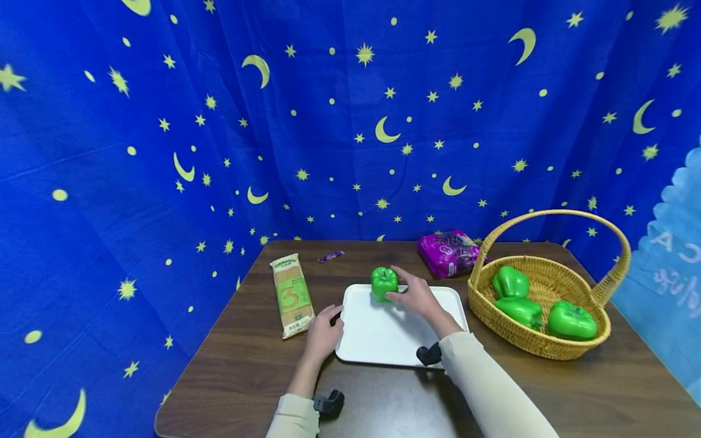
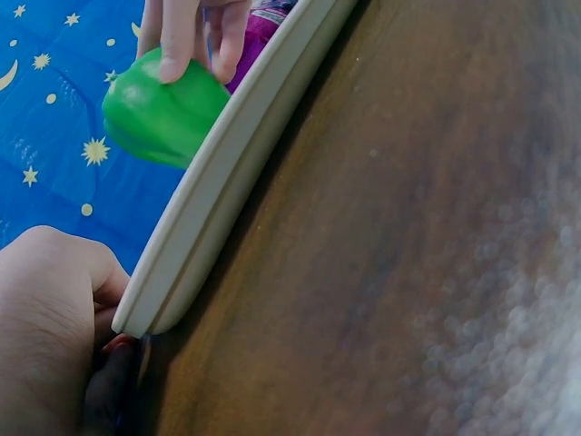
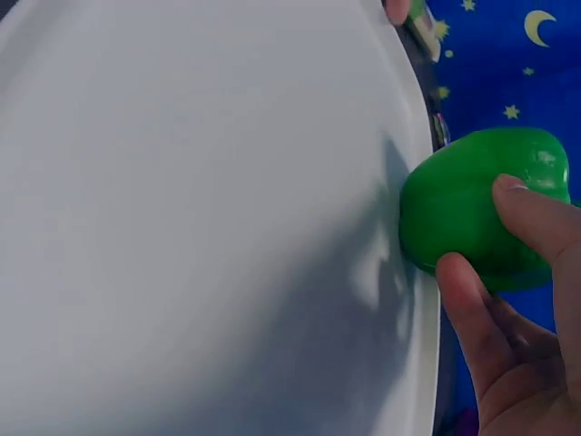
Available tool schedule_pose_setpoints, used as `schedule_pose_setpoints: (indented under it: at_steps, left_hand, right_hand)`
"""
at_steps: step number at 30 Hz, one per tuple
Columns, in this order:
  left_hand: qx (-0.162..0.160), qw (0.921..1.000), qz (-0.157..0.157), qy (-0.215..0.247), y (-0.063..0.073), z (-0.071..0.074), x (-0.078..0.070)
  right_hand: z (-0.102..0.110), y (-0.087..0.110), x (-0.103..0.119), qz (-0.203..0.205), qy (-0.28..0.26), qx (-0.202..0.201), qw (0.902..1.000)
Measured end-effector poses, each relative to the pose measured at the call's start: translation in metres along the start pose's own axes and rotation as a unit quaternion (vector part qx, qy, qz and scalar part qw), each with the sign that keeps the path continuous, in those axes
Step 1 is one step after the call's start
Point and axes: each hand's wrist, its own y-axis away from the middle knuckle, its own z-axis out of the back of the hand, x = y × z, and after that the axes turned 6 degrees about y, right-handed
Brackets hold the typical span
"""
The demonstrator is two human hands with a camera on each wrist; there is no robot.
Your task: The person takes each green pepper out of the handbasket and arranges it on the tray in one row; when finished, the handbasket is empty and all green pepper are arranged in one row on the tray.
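My right hand (image 1: 415,295) grips a green bell pepper (image 1: 384,283) between thumb and fingers, over the far part of a white tray (image 1: 378,334). In the right wrist view the pepper (image 3: 481,204) overlaps the tray's rim (image 3: 424,300), and the hand's shadow falls on the white surface. At the tray's left side, my left hand (image 1: 325,332) pinches the edge. Close up in the left wrist view, the left hand (image 2: 54,318) has its fingers bent at the tray's corner (image 2: 145,313), their tips partly hidden beneath it.
A wicker basket (image 1: 482,307) with a tall handle stands on the right, holding several green peppers (image 1: 571,320). Behind the tray lie a purple package (image 1: 448,253) and a small purple-wrapped stick (image 1: 331,257). A noodle packet (image 1: 292,295) lies left on the wooden table (image 1: 235,371).
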Motion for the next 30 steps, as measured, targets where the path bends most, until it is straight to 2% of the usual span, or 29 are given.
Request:
schedule_pose_setpoints:
  at_steps: [6, 13, 18, 30]
  left_hand:
    - [-0.005, 0.9999, -0.008, -0.004, 0.001, 0.001, -0.001]
    - [0.004, 1.0000, -0.007, 0.004, 0.000, 0.000, -0.003]
    - [-0.004, 1.0000, -0.003, -0.001, 0.001, 0.000, -0.004]
    - [0.001, 0.9999, 0.006, -0.008, 0.001, 0.000, -0.004]
  right_hand:
    - [-0.013, -0.005, 0.012, -0.008, -0.015, 0.005, 0.9998]
    - [-0.024, -0.008, 0.025, -0.021, -0.013, -0.002, 0.9997]
    - [-0.030, -0.009, 0.035, -0.021, -0.030, 0.014, 0.9992]
    - [-0.039, -0.009, 0.050, -0.016, -0.039, 0.044, 0.9981]
